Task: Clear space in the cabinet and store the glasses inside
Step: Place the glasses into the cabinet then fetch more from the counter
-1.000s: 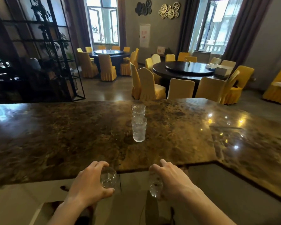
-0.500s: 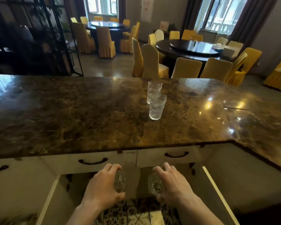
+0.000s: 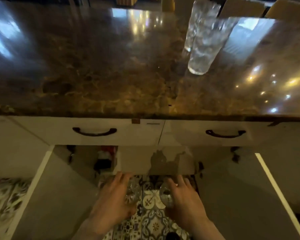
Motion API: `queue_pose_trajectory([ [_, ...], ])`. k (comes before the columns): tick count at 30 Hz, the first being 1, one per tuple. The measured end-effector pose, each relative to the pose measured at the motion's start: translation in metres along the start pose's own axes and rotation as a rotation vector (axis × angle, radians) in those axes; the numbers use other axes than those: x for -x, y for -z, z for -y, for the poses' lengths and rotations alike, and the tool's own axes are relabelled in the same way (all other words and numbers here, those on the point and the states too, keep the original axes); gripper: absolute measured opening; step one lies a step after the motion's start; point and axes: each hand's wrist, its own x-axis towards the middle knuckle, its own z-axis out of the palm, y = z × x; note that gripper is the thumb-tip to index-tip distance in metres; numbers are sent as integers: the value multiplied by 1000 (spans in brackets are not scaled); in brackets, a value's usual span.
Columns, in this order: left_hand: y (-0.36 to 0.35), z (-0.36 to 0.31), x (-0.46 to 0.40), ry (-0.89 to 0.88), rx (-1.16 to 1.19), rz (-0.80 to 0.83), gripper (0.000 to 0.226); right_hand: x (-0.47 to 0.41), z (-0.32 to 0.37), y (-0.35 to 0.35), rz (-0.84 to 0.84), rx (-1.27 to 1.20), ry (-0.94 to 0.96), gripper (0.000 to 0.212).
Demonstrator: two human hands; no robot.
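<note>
While your left hand (image 3: 111, 201) grips one glass (image 3: 132, 192) and your right hand (image 3: 185, 203) another glass (image 3: 165, 196) before the open cabinet (image 3: 163, 161), two more glasses (image 3: 203, 40) stand on the desk (image 3: 93, 66)

A polished brown marble countertop (image 3: 97, 70) carries two clear textured glasses (image 3: 203, 40), standing close together toward its far right, well back from the counter's front edge, blurred.

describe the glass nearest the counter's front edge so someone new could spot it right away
Start at the brown marble countertop above the white drawers. Toward its right side stand two clear textured glasses, one behind the other. The wanted front glass stands closer to the counter's edge than the rear glass, partly covering it.
</note>
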Motion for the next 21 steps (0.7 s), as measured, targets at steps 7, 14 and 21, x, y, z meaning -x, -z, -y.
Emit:
queue_pose_trajectory([
  [7,-87,22,-75,94,-68,-19,84,-80,-54,-67,-12,56,59,79],
  [14,-170,75,-154,147,-112,-45,84,-168,-91,-142,7,86,67,73],
  [21,-264,163,-245,-12,-180,-40,75,-257,-113,-260,-59,14,117,86],
])
